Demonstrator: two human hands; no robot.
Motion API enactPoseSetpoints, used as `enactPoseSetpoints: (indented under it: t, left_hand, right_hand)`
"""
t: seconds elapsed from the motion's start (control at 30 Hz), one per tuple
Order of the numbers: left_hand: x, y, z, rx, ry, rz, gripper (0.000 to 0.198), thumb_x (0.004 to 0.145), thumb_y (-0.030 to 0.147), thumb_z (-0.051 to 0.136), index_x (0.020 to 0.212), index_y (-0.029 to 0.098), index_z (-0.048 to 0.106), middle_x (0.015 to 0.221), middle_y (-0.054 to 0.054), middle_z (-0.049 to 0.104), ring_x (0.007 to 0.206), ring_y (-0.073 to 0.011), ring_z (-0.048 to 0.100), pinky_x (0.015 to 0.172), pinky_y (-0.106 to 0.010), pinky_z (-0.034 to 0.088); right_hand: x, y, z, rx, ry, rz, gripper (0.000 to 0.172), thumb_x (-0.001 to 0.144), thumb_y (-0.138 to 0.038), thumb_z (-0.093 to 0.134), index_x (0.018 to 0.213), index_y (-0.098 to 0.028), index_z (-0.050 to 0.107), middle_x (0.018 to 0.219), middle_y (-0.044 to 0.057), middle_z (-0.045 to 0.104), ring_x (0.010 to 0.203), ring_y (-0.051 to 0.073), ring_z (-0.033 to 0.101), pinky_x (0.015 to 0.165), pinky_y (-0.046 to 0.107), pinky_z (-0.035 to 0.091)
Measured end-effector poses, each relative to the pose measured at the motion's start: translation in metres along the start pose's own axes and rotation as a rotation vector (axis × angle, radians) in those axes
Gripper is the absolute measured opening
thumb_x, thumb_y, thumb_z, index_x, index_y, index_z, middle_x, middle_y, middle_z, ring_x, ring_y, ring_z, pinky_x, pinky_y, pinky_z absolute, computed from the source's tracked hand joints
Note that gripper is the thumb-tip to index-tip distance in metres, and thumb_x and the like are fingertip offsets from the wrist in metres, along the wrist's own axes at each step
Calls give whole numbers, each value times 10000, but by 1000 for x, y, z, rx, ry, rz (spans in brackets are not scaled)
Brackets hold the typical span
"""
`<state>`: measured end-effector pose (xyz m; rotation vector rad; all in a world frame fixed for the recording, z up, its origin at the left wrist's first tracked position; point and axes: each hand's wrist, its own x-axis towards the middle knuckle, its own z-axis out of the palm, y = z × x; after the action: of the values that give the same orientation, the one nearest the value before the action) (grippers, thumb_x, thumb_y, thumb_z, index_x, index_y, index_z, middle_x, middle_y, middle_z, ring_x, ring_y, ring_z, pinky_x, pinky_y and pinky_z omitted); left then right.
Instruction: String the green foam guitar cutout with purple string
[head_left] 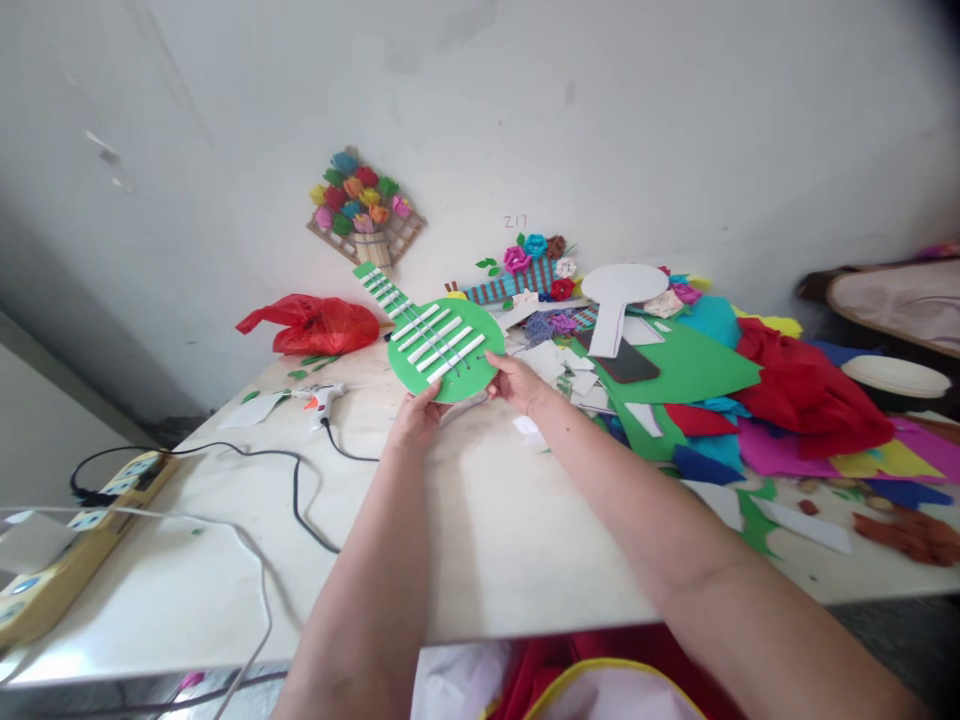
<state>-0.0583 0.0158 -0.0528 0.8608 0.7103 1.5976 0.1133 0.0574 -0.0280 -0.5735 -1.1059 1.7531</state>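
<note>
A green paper guitar-shaped craft with white strips glued across its round body and neck is held up above the white table. My left hand pinches the lower left rim of the round body. At the right rim my right hand grips the same craft with closed fingers. Both arms reach forward from the near table edge.
A glue gun with a black cord lies left of the craft, near a red plastic bag. A power strip sits at the far left. Coloured paper sheets and scraps, a white paddle cutout and paper flower crafts crowd the right.
</note>
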Motion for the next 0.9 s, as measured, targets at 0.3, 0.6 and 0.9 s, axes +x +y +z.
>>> enactPoseSetpoints:
  t: [0.3,0.6,0.9]
  left_hand:
    - [3,4,-6,-105,41,88,388,683,161,668,1056,188,564,925,-49,677,815,-160,641,727,-270,528]
    - [4,5,-4,-203,107,31,297,732,163,631,1024,167,579,762,-30,679,640,-138,645,589,-232,536]
    - [3,20,-2,-331,214,36,219,835,212,505,1029,142,577,661,-39,654,584,-126,637,444,-144,473]
  right_hand:
    - [-5,15,9,-313,-79,128,135,659,-156,598,790,-125,594,573,4,623,343,57,445,326,179,384]
    - [-3,33,17,-534,1,110,125,773,-201,540,723,-117,619,421,-72,464,283,24,329,270,151,258]
    - [-6,1,3,-842,-27,111,151,734,-222,600,626,-116,598,398,-79,372,319,23,291,302,163,236]
